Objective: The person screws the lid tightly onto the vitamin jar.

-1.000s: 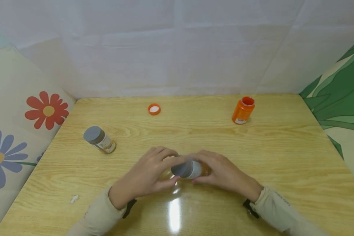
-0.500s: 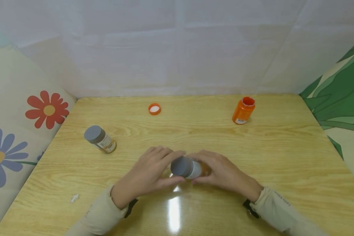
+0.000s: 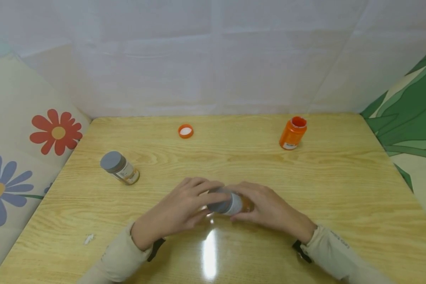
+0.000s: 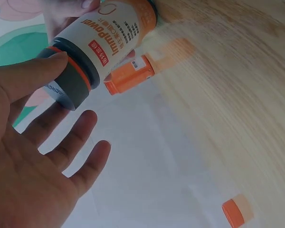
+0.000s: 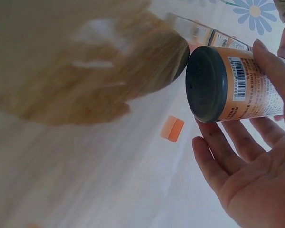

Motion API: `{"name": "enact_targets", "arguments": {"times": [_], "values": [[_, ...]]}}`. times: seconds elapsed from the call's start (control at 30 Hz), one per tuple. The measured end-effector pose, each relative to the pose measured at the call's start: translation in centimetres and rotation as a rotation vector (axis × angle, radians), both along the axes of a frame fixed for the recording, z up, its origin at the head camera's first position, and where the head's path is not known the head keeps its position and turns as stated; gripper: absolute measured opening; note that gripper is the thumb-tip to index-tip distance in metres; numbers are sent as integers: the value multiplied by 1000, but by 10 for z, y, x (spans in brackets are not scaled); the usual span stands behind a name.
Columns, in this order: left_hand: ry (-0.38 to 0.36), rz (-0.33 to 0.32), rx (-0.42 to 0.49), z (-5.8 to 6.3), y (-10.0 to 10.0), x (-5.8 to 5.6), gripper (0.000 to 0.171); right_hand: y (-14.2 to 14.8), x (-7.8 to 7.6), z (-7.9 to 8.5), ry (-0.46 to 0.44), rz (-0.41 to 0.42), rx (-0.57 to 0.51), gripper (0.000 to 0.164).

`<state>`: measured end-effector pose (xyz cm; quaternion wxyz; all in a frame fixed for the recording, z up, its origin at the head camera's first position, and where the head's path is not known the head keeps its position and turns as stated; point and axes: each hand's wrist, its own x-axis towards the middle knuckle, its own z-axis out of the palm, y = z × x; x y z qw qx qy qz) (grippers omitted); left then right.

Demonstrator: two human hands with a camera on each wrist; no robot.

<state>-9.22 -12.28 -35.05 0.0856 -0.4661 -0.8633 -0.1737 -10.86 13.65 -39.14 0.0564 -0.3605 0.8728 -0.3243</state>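
At the near middle of the wooden table (image 3: 213, 159), a bottle (image 3: 236, 204) with an orange-and-white label is leaning well over on its side between the person's two hands, its grey lid (image 3: 219, 207) pointing to the left and its dark base (image 5: 206, 85) to the right; I cannot tell whether it is touching the tabletop. The right hand (image 3: 266, 205) is gripping the body, thumb on one side and fingers on the other, spread only as wide as the bottle. The left hand (image 3: 184, 203) is pinching the lid between thumb and finger, its other fingers stretching out loosely beside it. A thin orange line is running round the lid, which is sitting on the bottle.

Farther out to the left, a second bottle (image 3: 120, 168) with a similar grey top is standing upright. Toward the back, an orange cap (image 3: 185, 131) is lying with its white inside facing up, and well to its right an orange jar (image 3: 292, 134) is standing uncapped. A small white scrap (image 3: 88, 239) is lying near the left sleeve (image 3: 118, 254). Behind the table, a pale cloth (image 3: 213, 67) is hanging, with painted flowers (image 3: 58, 133) showing on the left and green leaves (image 3: 417, 112) on the right.
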Motion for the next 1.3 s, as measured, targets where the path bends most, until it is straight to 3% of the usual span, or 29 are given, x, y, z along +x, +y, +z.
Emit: {"name": "enact_targets", "arguments": {"times": [0.13, 0.27, 0.4, 0.53, 0.7, 1.1, 1.2, 1.3], "values": [[-16, -6, -1, 0, 0, 0, 63, 0, 0, 0, -1, 0, 2, 70], [-20, 56, 28, -1, 1, 1, 66, 0, 0, 0, -3, 3, -7, 73], [35, 130, 35, -2, 3, 2, 65, 0, 1, -1, 6, 9, -17, 74], [80, 153, 30, -5, 3, 3, 62, 0, 1, -1, 10, 15, -24, 73], [65, 126, 39, -5, 3, 3, 56, 1, 0, -2, 8, 19, -26, 73], [18, -42, 27, -1, -1, 1, 56, 1, 0, -1, 2, 31, -31, 72], [9, -35, 39, -2, -1, 2, 58, 1, 0, -1, -3, 34, -39, 72], [25, 32, 58, -3, 0, 2, 62, 1, 0, -1, -2, 29, -42, 73]]}}
